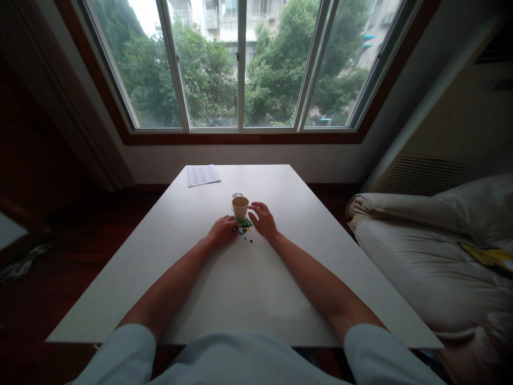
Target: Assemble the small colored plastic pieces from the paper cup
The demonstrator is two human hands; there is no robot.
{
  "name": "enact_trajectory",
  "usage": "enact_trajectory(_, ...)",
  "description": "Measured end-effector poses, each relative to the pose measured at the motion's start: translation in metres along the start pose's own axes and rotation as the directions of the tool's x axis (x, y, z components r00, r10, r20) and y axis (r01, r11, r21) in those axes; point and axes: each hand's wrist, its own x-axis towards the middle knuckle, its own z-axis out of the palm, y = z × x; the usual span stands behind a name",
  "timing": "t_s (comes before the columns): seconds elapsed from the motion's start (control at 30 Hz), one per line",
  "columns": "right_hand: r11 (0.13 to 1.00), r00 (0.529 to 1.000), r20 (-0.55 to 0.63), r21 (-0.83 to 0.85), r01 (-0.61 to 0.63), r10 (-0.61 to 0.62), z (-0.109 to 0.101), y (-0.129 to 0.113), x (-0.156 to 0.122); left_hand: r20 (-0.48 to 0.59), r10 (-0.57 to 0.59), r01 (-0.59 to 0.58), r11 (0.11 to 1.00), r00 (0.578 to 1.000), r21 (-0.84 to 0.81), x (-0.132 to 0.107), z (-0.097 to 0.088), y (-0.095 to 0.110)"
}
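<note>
A paper cup (240, 210), cream-coloured with a brown inside, stands upright near the middle of the white table (256, 299). Just in front of its base lies a small heap of colourful beads or tiny pieces (243, 229), many of them green. My left hand (223, 231) rests at the left edge of this heap with its fingers curled together; whatever they may hold is hidden. To the right of the cup, my right hand (263, 220) is open, thumb and fingers apart, its fingertips close to the cup's side. Whether they touch it I cannot tell.
A dark thin looped object (238, 195) lies behind the cup. Printed papers (203, 175) sit at the table's far left corner. Right of the table is a pale padded sofa (428, 262) with a yellow item on it. A wide window (240, 80) fills the far wall.
</note>
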Motion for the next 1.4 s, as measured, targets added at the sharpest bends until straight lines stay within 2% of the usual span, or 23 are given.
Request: enact_trajectory(1.4,0.999,1.000,0.001,0.032,-0.025,0.025,0.0014,0.0017,0.0001,-0.005,0.064,-0.064,0.998,0.998,-0.004,0.0020,0.0057,-0.0039)
